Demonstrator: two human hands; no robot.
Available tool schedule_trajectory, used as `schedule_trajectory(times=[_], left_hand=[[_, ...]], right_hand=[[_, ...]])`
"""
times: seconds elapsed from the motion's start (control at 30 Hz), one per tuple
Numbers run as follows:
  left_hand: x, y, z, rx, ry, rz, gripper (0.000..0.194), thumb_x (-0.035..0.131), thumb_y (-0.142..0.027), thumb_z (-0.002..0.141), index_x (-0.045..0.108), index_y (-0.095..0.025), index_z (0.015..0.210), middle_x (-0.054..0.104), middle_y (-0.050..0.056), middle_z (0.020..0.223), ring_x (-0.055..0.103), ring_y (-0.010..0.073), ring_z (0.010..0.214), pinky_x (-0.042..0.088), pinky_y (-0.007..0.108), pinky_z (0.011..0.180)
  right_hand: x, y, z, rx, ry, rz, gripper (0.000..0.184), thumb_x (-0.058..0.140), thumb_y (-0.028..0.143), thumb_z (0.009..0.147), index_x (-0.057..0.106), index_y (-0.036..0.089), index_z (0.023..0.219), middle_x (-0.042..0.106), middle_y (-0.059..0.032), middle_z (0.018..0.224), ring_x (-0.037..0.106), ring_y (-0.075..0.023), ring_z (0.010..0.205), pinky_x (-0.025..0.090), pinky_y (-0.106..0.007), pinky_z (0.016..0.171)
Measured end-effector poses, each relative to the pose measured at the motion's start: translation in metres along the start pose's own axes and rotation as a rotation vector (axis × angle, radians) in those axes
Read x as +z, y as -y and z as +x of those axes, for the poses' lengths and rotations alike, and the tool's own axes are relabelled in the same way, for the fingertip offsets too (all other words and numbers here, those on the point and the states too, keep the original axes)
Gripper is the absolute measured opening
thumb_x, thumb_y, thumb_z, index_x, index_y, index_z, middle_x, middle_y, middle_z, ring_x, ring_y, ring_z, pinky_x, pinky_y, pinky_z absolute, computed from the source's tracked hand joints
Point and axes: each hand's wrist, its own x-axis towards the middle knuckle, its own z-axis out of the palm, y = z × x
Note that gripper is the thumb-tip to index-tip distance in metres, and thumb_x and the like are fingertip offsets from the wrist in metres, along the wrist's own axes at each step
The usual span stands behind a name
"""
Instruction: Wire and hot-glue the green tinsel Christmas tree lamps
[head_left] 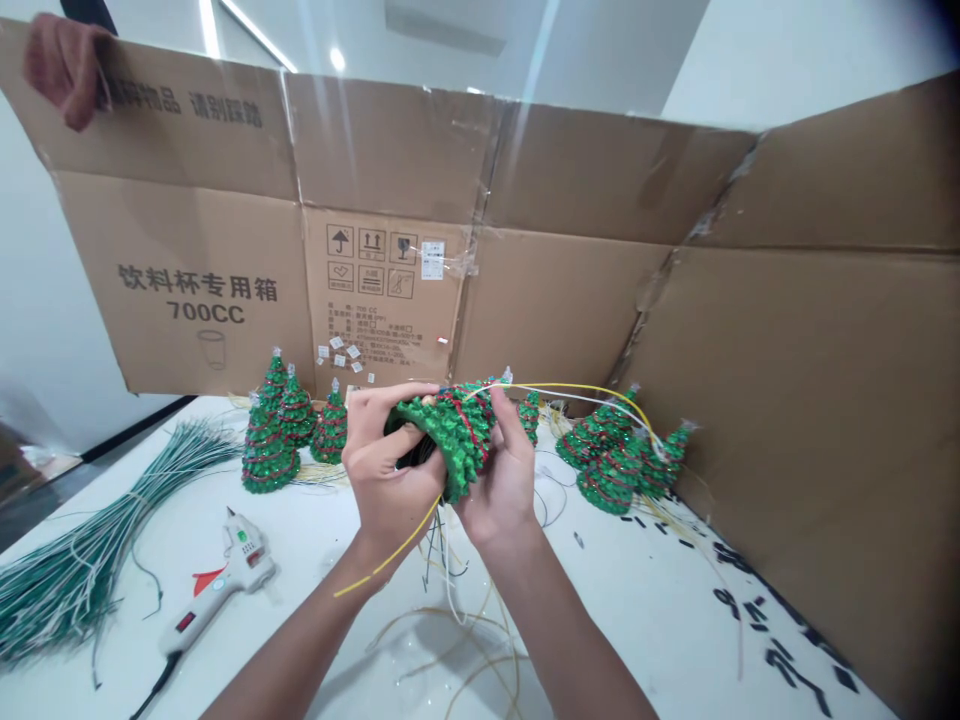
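Note:
A small green Christmas tree ornament with a red garland is held on its side above the table, its dark hollow base turned left. My left hand grips the rim of that base, with fingers partly inside the hollow. Around the upper part of the tree my right hand is closed. A yellow wire and a white wire run from near its tip to the right. Another yellow wire passes over my left wrist, and dark and white wires hang beneath the base.
Decorated trees stand at the back left, and more trees at the back right. On the left lie a bundle of green wires and a glue gun. Cardboard walls enclose the back and right. Black bits lie along the right edge.

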Motion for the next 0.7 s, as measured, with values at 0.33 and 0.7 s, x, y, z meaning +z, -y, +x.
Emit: schedule_trajectory(times=[0.33, 0.7], left_hand=[[-0.0008, 0.0011, 0.0005, 0.018, 0.023, 0.024, 0.018, 0.08, -0.007, 0.087, 0.081, -0.025, 0.084, 0.081, 0.002, 0.109, 0.066, 0.0239, 0.102, 0.056, 0.045, 0.088], [-0.002, 0.0035, 0.0021, 0.007, 0.06, 0.021, 0.022, 0.079, -0.003, 0.083, 0.082, -0.025, 0.084, 0.082, 0.003, 0.11, 0.065, 0.0251, 0.104, 0.054, 0.046, 0.091]], right_hand=[[-0.0015, -0.0011, 0.0005, 0.045, -0.047, 0.017, 0.013, 0.089, 0.032, 0.083, 0.082, 0.022, 0.086, 0.084, 0.0007, 0.084, 0.076, -0.0183, 0.074, 0.066, -0.037, 0.092], [-0.0012, 0.0005, 0.0032, 0.087, -0.049, 0.036, 0.019, 0.09, 0.037, 0.083, 0.082, 0.021, 0.085, 0.085, 0.0006, 0.084, 0.079, -0.0195, 0.074, 0.066, -0.039, 0.094]])
